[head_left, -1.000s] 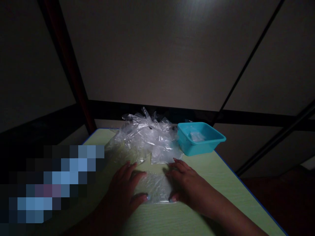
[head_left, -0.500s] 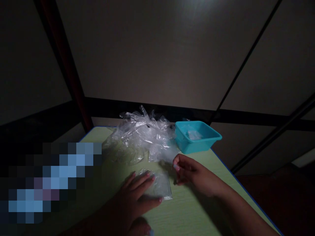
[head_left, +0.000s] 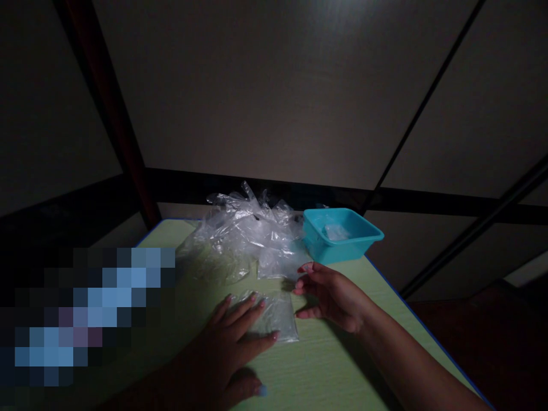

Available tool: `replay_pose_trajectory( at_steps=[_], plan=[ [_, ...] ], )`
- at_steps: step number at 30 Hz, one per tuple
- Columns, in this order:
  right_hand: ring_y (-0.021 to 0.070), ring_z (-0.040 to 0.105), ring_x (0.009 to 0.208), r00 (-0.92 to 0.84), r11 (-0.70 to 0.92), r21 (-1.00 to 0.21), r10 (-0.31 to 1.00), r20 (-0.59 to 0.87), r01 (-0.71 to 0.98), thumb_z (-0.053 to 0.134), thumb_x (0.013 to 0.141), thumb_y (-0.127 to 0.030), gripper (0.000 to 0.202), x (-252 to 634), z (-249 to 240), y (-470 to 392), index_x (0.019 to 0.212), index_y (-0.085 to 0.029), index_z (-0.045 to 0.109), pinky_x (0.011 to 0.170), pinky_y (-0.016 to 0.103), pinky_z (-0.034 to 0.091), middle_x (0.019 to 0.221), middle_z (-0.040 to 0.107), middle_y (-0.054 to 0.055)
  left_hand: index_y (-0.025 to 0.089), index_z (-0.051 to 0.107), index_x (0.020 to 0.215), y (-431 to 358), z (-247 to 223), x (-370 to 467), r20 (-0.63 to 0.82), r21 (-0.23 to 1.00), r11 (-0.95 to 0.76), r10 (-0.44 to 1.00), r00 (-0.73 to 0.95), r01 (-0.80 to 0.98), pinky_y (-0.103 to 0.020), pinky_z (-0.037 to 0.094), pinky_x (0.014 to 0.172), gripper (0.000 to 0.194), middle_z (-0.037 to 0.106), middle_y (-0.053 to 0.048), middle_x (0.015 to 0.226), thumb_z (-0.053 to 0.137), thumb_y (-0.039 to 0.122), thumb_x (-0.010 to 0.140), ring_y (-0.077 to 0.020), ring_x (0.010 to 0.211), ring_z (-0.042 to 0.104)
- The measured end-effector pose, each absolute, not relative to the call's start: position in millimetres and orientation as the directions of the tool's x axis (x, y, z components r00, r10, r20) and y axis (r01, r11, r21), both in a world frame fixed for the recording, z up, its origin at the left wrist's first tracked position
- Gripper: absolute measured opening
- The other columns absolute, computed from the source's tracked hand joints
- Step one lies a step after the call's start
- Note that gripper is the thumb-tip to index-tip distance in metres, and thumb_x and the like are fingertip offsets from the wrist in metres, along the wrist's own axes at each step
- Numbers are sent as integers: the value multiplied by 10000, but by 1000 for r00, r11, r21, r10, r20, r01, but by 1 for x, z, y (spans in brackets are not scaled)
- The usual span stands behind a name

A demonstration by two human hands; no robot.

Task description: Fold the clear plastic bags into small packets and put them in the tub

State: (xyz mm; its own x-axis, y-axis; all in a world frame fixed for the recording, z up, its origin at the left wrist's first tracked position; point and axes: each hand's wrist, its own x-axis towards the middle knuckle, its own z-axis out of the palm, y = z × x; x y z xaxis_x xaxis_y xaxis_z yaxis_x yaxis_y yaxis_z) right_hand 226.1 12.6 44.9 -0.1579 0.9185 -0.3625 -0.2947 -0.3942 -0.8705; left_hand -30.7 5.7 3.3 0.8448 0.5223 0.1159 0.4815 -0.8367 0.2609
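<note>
A folded clear plastic bag (head_left: 278,319) lies flat on the green table. My left hand (head_left: 235,342) rests on its left part with the fingers spread, and the thumb points toward the table's near side. Just right of the bag, my right hand (head_left: 331,297) is held with fingers curved and apart, with nothing visible in it. Its fingertips are close to the bag's right edge; whether they touch it I cannot tell. Behind both hands sits a loose heap of crumpled clear plastic bags (head_left: 257,234).
A turquoise plastic basin (head_left: 338,251) stands at the table's back right, with a folded clear piece of plastic (head_left: 336,232) inside. The green table (head_left: 291,377) has a blue edge. Dark panelled doors (head_left: 257,103) rise behind it. A blurred patch covers the left side.
My right hand has opened from a loose pinch, its thumb and fingers moving apart beside the folded bag. My left hand stays spread on the bag. The view has shifted slightly.
</note>
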Motion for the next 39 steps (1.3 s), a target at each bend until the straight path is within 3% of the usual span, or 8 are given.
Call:
replay_pose_trajectory(
  at_steps=[8,13,19,24,27,32,36,39],
  plan=[
    [198,596,878,-372,-352,-919,888,-269,-176,616,827,-325,246,221,42,6,1022,-181,575,606,308,529,930,618,61,433,462,1341,3,2,-28,105,211,-832,542,834,513,-651,254,1030,576,321,-81,1503,680,475,809,-368,1362,285],
    [155,609,838,-448,-258,-962,873,-192,-91,628,850,-422,302,218,39,3,988,-153,615,677,257,463,909,643,59,442,468,1331,3,-1,-28,120,244,-824,548,828,511,-649,241,1038,581,336,-75,1500,701,459,799,-364,1365,287],
    [127,592,753,-500,-147,-988,860,-101,-55,649,816,-518,392,210,28,5,907,-138,620,726,266,424,842,637,39,333,311,1435,5,-4,-31,142,333,-800,565,813,499,-607,201,1094,705,325,-65,1512,667,353,827,-310,1384,272],
    [126,577,772,-468,-116,-987,882,-51,-112,660,817,-500,367,208,27,4,882,-142,614,765,284,425,859,624,35,239,442,1308,5,-1,-31,221,395,-766,615,757,508,-557,235,1113,519,397,-85,1467,635,268,827,-297,1364,315],
    [135,575,785,-432,-104,-987,901,-40,-126,661,818,-494,357,208,31,3,867,-143,618,784,297,426,849,630,38,298,509,1271,4,1,-31,222,378,-808,553,803,452,-592,271,1077,472,321,-80,1510,660,292,824,-350,1367,291],
    [152,590,817,-359,-136,-972,931,-60,-190,683,798,-491,354,206,37,2,866,-148,631,822,319,430,852,650,44,419,476,1335,3,5,-28,141,311,-862,459,877,401,-688,245,1018,571,191,-91,1552,685,474,806,-433,1363,238],
    [149,593,843,-310,-154,-960,948,-77,-233,691,798,-471,324,204,41,0,873,-161,633,817,299,429,877,656,40,316,442,1388,3,10,-27,63,322,-835,490,870,447,-654,207,1059,637,236,-114,1529,691,415,810,-381,1366,269],
    [158,587,890,-298,-146,-961,952,-72,-235,689,804,-455,301,205,43,-1,882,-169,635,819,300,432,943,651,47,255,375,1431,5,7,-29,100,381,-823,489,866,421,-609,195,1093,643,321,-86,1500,640,353,854,-325,1349,341]
  ],
)
